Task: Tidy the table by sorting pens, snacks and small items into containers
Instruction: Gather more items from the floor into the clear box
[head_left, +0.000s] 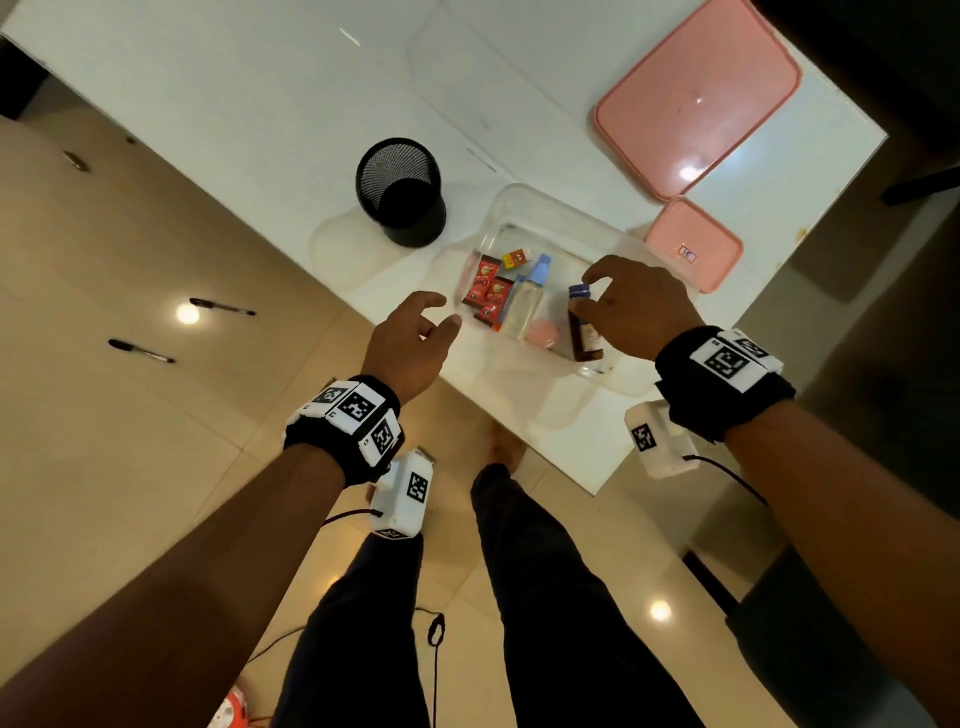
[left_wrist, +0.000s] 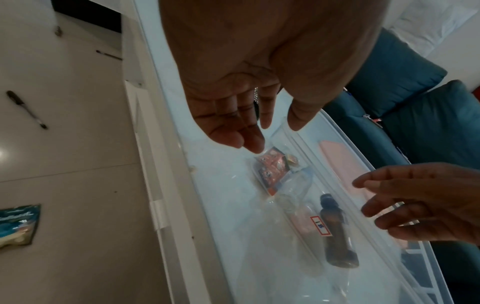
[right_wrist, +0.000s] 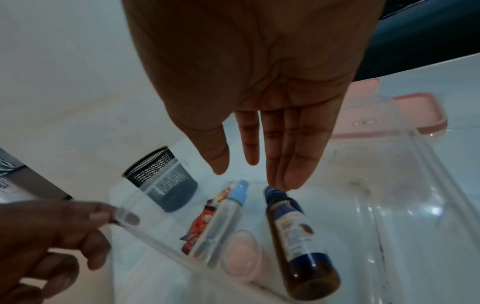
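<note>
A clear plastic container (head_left: 524, 200) stands near the front corner of the white table. In it lie red snack packets (head_left: 485, 286), a small yellow box (head_left: 516, 257), a clear bottle with a light-blue cap (head_left: 527, 306), a pink egg-shaped item (head_left: 543, 332) and a brown bottle with a dark-blue cap (head_left: 584, 338). My right hand (right_wrist: 254, 176) hovers over the brown bottle (right_wrist: 298, 236) with straight fingers, their tips just at its cap, gripping nothing. My left hand (head_left: 445, 310) is loosely curled and empty, its fingertips (right_wrist: 124, 218) at the container's left rim.
A black mesh pen cup (head_left: 400, 192) stands left of the container. A large pink lid (head_left: 696, 98) and a small pink-lidded box (head_left: 693, 244) lie to the right. Two black pens (head_left: 223, 306) (head_left: 141, 351) and a snack bag (left_wrist: 19, 225) lie on the tiled floor.
</note>
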